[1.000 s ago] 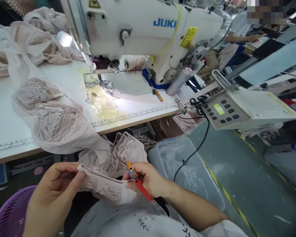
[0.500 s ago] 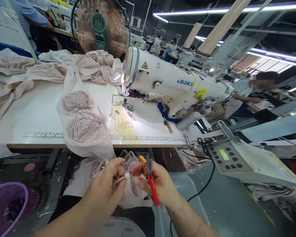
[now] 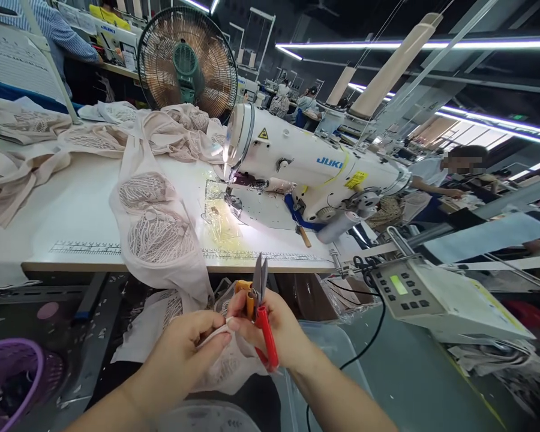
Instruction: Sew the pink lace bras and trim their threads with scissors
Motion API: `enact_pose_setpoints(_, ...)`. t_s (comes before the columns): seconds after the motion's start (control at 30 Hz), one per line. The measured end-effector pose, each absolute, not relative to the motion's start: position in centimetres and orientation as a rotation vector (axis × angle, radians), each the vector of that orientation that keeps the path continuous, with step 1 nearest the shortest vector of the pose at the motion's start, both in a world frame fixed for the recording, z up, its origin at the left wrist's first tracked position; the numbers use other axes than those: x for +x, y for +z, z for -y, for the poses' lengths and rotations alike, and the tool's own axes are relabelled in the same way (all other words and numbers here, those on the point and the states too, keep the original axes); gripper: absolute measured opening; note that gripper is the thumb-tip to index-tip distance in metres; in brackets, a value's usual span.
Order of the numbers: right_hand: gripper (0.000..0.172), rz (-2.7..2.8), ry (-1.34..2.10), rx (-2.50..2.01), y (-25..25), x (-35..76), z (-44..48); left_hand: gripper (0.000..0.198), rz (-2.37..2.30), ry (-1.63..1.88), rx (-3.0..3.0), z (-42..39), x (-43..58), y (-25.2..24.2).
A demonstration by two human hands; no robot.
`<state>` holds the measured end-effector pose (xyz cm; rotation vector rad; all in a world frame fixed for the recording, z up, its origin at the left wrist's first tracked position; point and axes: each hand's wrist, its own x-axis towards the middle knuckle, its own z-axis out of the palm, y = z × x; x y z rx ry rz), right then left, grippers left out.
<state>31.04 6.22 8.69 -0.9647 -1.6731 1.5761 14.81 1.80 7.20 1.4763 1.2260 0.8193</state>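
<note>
Pale pinkish lace is seen in the held piece (image 3: 225, 371), which is gathered below the two hands, over the lap and in front of the bench (image 3: 85, 210). Its narrow edge is pinched between the thumb and forefinger of the left hand (image 3: 191, 345); just beside, the edge is met by the fingertips of the right hand (image 3: 287, 329), by which the scissors (image 3: 258, 287) are also carried. The left grip is thus closed on cloth alone, the right on cloth and scissors together. Whether the held piece is joined to the bra (image 3: 159, 237) draped over the bench's edge cannot be told.

For good handling, the edge should be kept flat and unfolded between the two pinches, under light tension only, since such lace is probably easily stretched. The blades, which are slightly parted, are best held clear of the cloth and of the left fingers.

The pinched edge is slanted across the view, its long axis rising from the left hand toward the right. The scissors are pointed away from the body, blades toward the bench and handles toward the lap, their long axis set nearly upright in the view.
</note>
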Motion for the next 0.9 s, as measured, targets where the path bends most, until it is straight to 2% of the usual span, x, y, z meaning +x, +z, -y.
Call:
enact_pose_setpoints(0.33, 0.037, 1.809, 1.631, -0.909, 7.0, 31.1, -6.7, 0.034, -1.196, 0.865, 1.156, -2.1, 12.9, 7.1)
enact_pose_setpoints(0.43, 0.044, 2.048, 1.457, -0.923, 5.4, 31.4, -6.1, 0.03, -1.257, 0.947, 1.067, -2.1, 11.6, 6.6)
enact_pose_setpoints(0.6, 0.04, 2.369, 0.913, -1.082, 1.8, 30.9, -4.1, 0.026, -1.481, 1.052, 0.879, -1.6, 9.9, 6.9)
enact_pose_setpoints(0.7, 0.039, 2.399, 0.856, -1.1, 0.9, 31.0, -3.4, 0.024, -1.62, 1.09, 0.871, -1.1, 8.8, 7.2)
enact_pose_setpoints(0.9, 0.024, 2.341, 0.945, -0.925, 1.3, 33.2, -3.0, 0.033, -1.764, 1.164, 0.706, 0.2, 6.0, 7.9)
